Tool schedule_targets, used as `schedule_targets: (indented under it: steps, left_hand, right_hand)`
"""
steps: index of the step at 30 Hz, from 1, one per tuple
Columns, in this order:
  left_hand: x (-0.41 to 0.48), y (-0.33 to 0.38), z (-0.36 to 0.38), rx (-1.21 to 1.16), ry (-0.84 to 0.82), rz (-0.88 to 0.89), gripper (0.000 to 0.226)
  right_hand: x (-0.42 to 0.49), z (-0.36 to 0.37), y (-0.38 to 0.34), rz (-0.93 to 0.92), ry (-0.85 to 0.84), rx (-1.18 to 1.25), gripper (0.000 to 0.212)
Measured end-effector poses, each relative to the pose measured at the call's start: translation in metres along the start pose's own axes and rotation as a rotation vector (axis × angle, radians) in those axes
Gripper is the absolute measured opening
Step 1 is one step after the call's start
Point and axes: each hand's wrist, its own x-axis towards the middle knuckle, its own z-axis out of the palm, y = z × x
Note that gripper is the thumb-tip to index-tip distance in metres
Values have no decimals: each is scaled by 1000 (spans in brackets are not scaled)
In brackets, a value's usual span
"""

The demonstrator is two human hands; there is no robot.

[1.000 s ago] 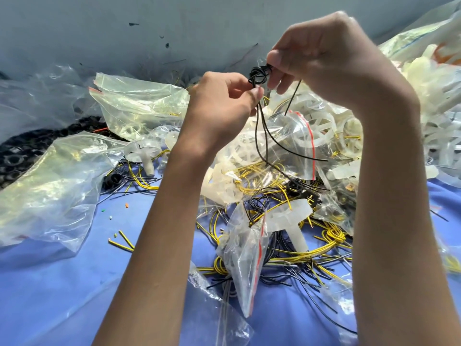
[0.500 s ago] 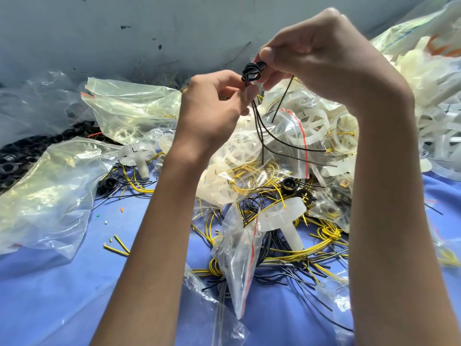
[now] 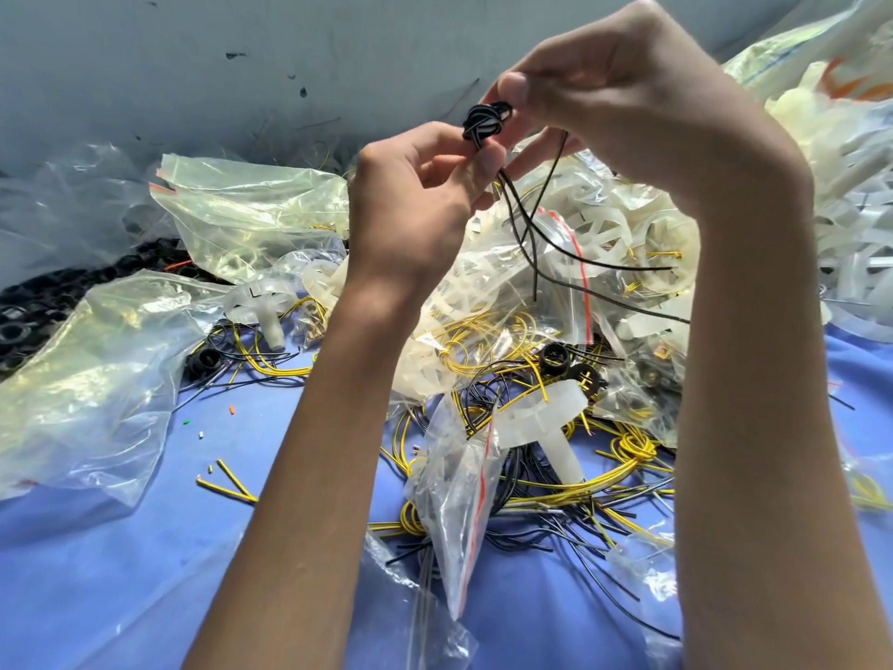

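Near the top centre of the frame, the left hand [image 3: 410, 205] and right hand [image 3: 623, 94] pinch a small black ring [image 3: 484, 122] wound with black wire [image 3: 531, 234]. The wire's loose ends hang over bags [image 3: 251, 205] and yellow wires [image 3: 483, 340] on the blue desk [image 3: 121, 573].

I see the coil [image 3: 485, 122] held between the left hand [image 3: 415, 195] and right hand [image 3: 628, 99], above the desk [image 3: 96, 597]. Below them a wire tangle [image 3: 623, 476] lies mid-desk, with a small bag [image 3: 459, 500] on its near side. A large bag [image 3: 87, 389] lies left, a second bag [image 3: 251, 210] behind it. A heap of plastic parts [image 3: 845, 186] lies at far right.
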Motion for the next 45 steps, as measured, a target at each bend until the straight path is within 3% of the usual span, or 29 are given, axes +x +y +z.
schedule_targets:
  steps: [8, 18, 21, 25, 38, 45]
  left_hand:
    - [2, 1, -1, -120, 104, 51, 9]
    - [2, 0, 0, -201, 74, 58, 12]
    - [2, 1, -2, -176, 12, 80, 20]
    - [0, 4, -5, -161, -108, 101, 22]
    - [3, -3, -2, -22, 94, 212, 18]
    - [2, -8, -1, 171, -4, 97, 29]
  right_hand:
    - [-1, 2, -4, 86, -97, -7, 35]
    - [0, 4, -2, 21, -149, 106, 32]
    - [1, 5, 0, -38, -82, 79, 14]
    - [3, 4, 3, -84, 59, 50, 20]
    - [2, 1, 9, -48, 133, 46, 12]
    - [-1, -11, 20, 37, 210, -47, 17]
